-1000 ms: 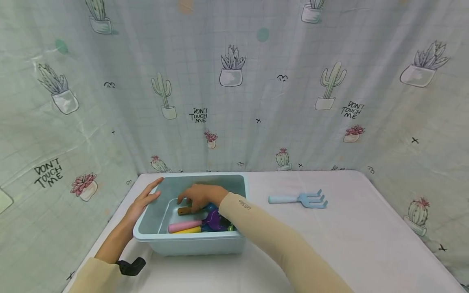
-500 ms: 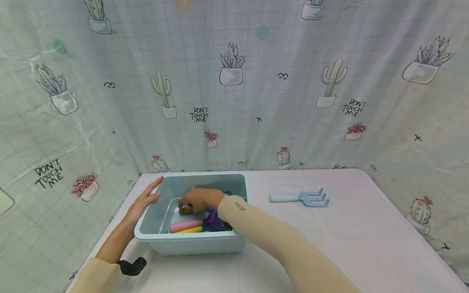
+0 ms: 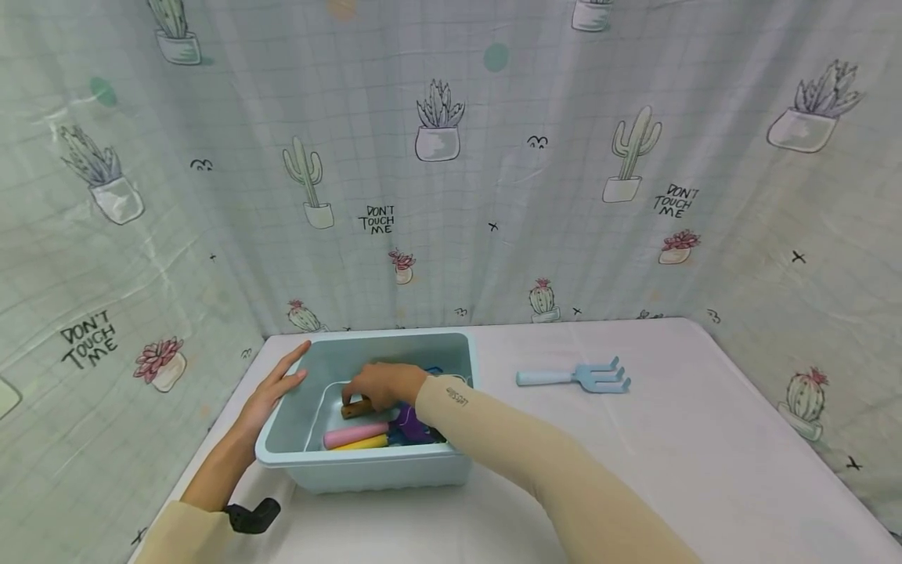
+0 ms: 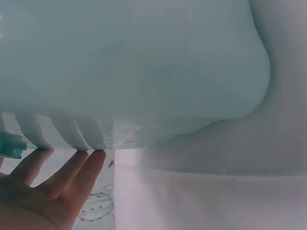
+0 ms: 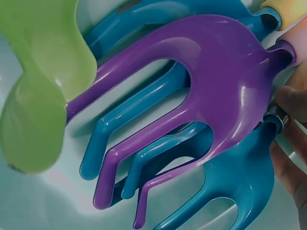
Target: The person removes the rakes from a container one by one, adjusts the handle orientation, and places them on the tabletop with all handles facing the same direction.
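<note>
A light blue plastic bin [image 3: 366,458] stands on the table with hand rakes lying inside. My left hand [image 3: 262,401] touches the bin's left side; in the left wrist view its straight fingertips meet the wall. Reaching into the bin, my right hand [image 3: 389,384] grips the brown wooden handle [image 3: 356,408] of a blue hand rake [image 5: 247,172], beside its metal collar. A purple hand rake [image 5: 225,67] with a pink handle [image 3: 355,435] overlaps it. Under that lies another blue rake [image 5: 192,9] with a yellow handle [image 3: 365,443].
A green plastic tool piece [image 5: 48,91] lies in the bin near the rake tines. Right of the bin, a light blue hand rake [image 3: 574,377] lies on the white table [image 3: 676,446]. A cactus-print curtain [image 3: 451,188] closes off the back and sides.
My right hand has settled lower over the wooden handle, which has tilted slightly. A blue edge shows behind the right wrist now. The left hand keeps its place on the bin.
</note>
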A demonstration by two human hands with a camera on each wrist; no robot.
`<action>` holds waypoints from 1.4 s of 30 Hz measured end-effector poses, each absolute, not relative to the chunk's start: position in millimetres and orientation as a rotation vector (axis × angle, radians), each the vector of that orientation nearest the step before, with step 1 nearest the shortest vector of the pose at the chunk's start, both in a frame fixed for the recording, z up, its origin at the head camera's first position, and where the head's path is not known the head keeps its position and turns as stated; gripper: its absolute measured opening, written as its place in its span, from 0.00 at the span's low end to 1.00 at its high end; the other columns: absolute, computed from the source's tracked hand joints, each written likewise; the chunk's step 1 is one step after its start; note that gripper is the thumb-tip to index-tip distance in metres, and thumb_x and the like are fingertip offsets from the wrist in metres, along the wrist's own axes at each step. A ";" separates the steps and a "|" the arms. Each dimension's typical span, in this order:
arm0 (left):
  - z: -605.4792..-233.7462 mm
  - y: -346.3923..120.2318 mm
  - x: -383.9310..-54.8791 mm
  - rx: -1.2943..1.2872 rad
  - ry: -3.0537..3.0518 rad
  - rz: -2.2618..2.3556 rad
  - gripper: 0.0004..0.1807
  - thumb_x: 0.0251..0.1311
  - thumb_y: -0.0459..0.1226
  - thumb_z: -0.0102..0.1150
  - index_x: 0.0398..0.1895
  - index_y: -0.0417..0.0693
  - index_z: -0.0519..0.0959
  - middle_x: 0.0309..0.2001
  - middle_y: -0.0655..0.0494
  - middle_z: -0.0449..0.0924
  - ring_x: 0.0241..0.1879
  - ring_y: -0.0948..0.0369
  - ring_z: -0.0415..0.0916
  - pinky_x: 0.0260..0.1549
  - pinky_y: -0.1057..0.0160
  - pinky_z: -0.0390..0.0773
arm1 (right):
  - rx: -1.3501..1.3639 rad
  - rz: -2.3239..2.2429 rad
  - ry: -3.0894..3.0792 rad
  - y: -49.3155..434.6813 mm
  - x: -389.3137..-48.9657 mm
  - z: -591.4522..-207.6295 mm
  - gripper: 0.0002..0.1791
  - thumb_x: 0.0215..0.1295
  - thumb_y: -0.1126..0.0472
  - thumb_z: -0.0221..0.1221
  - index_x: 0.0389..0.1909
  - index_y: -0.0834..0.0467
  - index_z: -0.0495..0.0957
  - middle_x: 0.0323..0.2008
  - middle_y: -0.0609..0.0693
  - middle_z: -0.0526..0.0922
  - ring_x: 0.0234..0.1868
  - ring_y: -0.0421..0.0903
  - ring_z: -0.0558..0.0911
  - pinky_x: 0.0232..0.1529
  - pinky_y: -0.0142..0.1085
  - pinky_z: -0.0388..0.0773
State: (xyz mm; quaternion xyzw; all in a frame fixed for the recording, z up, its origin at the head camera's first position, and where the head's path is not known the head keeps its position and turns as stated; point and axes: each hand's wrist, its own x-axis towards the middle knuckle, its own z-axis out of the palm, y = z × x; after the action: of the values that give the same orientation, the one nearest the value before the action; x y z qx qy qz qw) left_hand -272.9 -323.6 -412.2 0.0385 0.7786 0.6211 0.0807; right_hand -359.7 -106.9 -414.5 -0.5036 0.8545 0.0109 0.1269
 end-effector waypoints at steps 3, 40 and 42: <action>-411.6 -323.3 -272.8 0.117 2.326 1.864 0.35 0.82 0.53 0.39 0.85 0.69 0.41 0.86 0.48 0.36 0.82 0.40 0.44 0.56 0.67 0.75 | -1.486 0.053 2.492 -106.7 -360.4 -414.8 0.23 0.71 0.65 0.63 0.62 0.42 0.80 0.50 0.43 0.86 0.44 0.38 0.82 0.46 0.31 0.80; -411.9 -324.3 -274.0 0.112 2.308 1.884 0.34 0.83 0.50 0.37 0.85 0.66 0.42 0.85 0.47 0.35 0.82 0.42 0.43 0.50 0.73 0.74 | -1.481 0.050 2.556 -109.3 -357.2 -391.3 0.27 0.68 0.65 0.66 0.63 0.38 0.81 0.50 0.39 0.86 0.39 0.37 0.79 0.43 0.30 0.78; -411.3 -324.4 -274.3 0.109 2.308 1.882 0.34 0.83 0.50 0.37 0.85 0.66 0.42 0.85 0.47 0.36 0.82 0.41 0.44 0.51 0.72 0.74 | -1.472 0.052 2.563 -108.8 -356.1 -388.1 0.28 0.67 0.66 0.66 0.64 0.38 0.80 0.51 0.40 0.86 0.39 0.38 0.79 0.43 0.30 0.77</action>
State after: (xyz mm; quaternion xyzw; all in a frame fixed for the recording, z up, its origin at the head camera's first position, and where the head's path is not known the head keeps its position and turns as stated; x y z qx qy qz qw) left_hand -274.3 -324.4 -411.3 0.0365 0.7718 0.6296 0.0807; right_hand -356.1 -108.8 -388.1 -0.4956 0.8634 0.0174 0.0925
